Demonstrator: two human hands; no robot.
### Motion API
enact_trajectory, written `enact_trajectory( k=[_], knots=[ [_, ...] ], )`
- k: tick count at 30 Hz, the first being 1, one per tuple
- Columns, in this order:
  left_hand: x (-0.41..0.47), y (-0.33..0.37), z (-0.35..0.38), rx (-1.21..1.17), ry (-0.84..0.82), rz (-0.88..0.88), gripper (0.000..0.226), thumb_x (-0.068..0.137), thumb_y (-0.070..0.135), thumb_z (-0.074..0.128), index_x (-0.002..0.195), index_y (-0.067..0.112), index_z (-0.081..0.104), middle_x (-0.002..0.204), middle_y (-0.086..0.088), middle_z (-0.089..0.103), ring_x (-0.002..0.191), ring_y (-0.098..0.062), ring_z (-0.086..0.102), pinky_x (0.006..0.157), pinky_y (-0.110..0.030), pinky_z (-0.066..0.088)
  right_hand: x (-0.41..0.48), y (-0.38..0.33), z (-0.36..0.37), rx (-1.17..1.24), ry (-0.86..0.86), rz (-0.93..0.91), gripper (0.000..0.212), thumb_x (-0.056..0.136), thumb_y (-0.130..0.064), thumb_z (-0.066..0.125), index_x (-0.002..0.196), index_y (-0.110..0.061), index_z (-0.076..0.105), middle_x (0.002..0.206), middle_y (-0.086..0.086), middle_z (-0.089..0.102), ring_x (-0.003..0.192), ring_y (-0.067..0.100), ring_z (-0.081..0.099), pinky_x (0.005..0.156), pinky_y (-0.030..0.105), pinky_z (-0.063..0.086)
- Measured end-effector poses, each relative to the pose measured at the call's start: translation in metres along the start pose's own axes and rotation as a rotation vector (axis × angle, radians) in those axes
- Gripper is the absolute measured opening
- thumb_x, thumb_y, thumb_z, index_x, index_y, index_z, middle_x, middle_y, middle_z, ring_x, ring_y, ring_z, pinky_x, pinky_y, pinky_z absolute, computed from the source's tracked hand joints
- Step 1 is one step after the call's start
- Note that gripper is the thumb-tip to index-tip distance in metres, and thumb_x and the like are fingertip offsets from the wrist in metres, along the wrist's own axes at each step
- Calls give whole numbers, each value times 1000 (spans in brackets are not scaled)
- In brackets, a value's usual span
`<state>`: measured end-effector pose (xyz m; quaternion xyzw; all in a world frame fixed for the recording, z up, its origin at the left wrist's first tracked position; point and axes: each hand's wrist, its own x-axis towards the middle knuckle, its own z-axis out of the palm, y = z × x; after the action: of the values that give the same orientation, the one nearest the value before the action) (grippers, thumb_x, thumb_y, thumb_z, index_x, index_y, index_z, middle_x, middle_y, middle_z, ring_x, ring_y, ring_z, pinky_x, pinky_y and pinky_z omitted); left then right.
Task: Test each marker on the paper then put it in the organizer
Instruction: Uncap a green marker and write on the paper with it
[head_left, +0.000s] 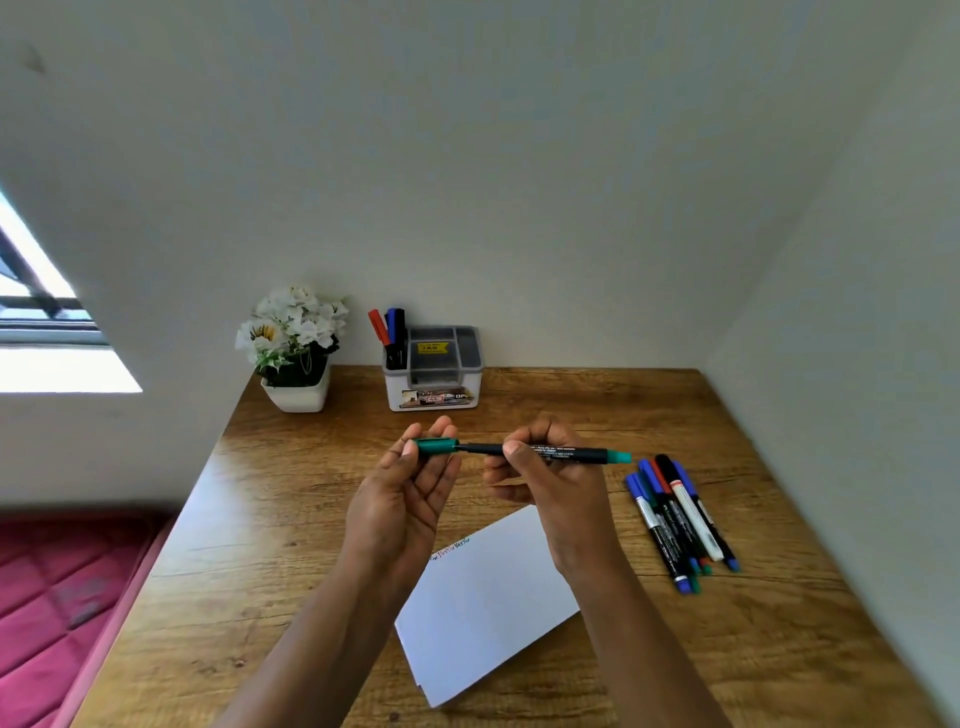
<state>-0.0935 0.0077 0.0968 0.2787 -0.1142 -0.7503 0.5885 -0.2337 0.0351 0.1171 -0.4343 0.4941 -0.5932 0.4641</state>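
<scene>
I hold a green marker (566, 453) level above the wooden table. My right hand (550, 478) grips its black barrel. My left hand (410, 483) pinches the green cap (436, 446) at the marker's left end; the cap sits at the tip and I cannot tell whether it is fully seated. Below my hands lies the white paper (483, 603), with small coloured scribbles at its far corner. The white-and-grey organizer (434, 389) stands at the back against the wall. A red and a blue marker (387, 327) stand in its left compartment.
Several loose markers (680, 519) lie in a bundle on the table to the right of my hands. A white pot of white flowers (293, 348) stands left of the organizer. A wall runs along the table's right edge. A red mattress (57, 608) lies beyond the left edge.
</scene>
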Motion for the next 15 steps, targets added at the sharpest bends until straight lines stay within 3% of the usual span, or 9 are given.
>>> enact_trajectory(
  k=[12,15],
  knots=[
    [6,3,-1,100,-30,-7,26,102,10,33,118,8,53,117,-17,66,104,-23,66,85,-32,54,4,3,-3,-60,-20,-22,2,89,-16,61,87,-17,61,78,7,73,70,18,71,59,25,58],
    [8,7,-2,110,-52,-34,26,101,10,34,119,7,53,117,-17,66,100,-22,68,81,-31,56,6,3,-3,-61,-28,-19,3,88,-17,62,86,-18,61,77,5,73,70,18,71,59,25,58]
  ],
)
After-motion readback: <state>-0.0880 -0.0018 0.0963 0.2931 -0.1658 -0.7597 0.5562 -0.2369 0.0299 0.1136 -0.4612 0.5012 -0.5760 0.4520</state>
